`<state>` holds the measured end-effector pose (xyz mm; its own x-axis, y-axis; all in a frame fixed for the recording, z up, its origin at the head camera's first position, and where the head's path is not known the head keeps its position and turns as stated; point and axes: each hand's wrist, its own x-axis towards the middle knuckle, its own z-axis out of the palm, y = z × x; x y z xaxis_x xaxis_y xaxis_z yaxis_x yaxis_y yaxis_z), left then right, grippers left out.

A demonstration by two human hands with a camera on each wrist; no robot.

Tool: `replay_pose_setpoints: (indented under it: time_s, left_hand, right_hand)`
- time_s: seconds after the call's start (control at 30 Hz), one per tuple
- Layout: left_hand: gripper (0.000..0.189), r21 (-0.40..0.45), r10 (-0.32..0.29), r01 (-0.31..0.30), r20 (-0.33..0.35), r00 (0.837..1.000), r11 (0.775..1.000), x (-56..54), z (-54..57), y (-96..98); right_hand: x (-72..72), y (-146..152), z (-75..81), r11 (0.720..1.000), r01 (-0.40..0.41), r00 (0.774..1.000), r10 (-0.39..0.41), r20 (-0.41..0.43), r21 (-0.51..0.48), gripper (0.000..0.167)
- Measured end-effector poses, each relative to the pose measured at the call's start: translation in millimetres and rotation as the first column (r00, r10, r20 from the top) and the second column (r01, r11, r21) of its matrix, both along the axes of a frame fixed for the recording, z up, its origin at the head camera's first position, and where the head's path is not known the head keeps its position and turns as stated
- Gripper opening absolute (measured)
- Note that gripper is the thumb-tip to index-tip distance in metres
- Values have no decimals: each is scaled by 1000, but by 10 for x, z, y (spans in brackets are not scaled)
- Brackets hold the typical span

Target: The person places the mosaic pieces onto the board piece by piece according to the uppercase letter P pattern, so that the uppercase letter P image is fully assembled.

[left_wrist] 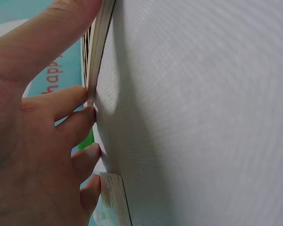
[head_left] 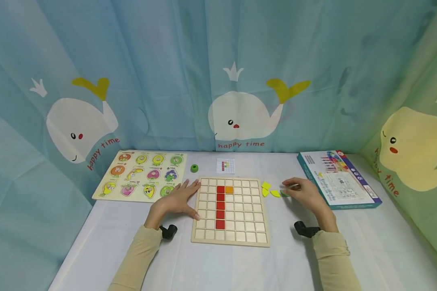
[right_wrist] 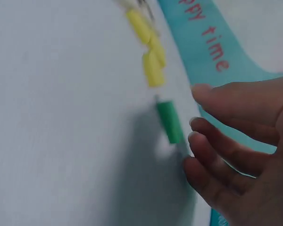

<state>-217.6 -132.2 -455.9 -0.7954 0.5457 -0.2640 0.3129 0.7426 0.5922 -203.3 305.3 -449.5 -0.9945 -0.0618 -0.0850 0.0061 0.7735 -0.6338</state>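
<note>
My left hand (head_left: 178, 199) rests at the left edge of a wooden grid board (head_left: 233, 243), fingers spread, with thumb and fingertips along its rim. The board holds a column of several red square tiles (head_left: 220, 205) and one orange tile (head_left: 229, 189) beside the top one. To the right of the board lie small yellow pieces (head_left: 274, 193). Next to them is a green piece (right_wrist: 169, 122), with my right hand (head_left: 306, 192) close over it. In the right wrist view the thumb and fingers stand apart, nothing between them, beside the green piece.
A small pattern card (head_left: 225, 166) lies behind the board, with a green round piece (head_left: 194, 168) to its left. A fruit puzzle board (head_left: 131, 186) sits at the back left. At the right is a flat game box (head_left: 349, 186). A blue whale-print curtain (head_left: 167, 81) hangs behind the table.
</note>
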Motion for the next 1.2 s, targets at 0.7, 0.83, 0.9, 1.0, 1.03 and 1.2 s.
replay_pose_setpoints:
  time_s: [0.7,0.83,0.9,1.0,1.03,1.2]
  left_hand:
    - [116,1,1,-1,6,1000,1000,2,22,0]
    - [116,5,-1,1,-1,1000,1000,-9,23,-7]
    - [117,5,-4,4,-6,1000,1000,-15,18,-10]
    - [117,8,-8,8,-8,1000,1000,-21,10,-13]
    - [117,8,-7,7,-6,1000,1000,-20,8,-13]
    - [116,10,-9,9,1,1000,1000,-9,-4,1]
  right_hand:
    - [-23,138,-157,1000,-11,1000,11,25,0,29]
    - [-41,123,-155,1000,8,1000,-9,18,25,30]
    - [-51,117,-154,999,16,1000,-17,19,34,29]
    - [-59,109,-154,999,18,1000,-19,21,29,27]
    - [-59,108,-153,1000,14,1000,-15,18,25,27]
    - [-32,126,-143,1000,-5,1000,5,-1,11,21]
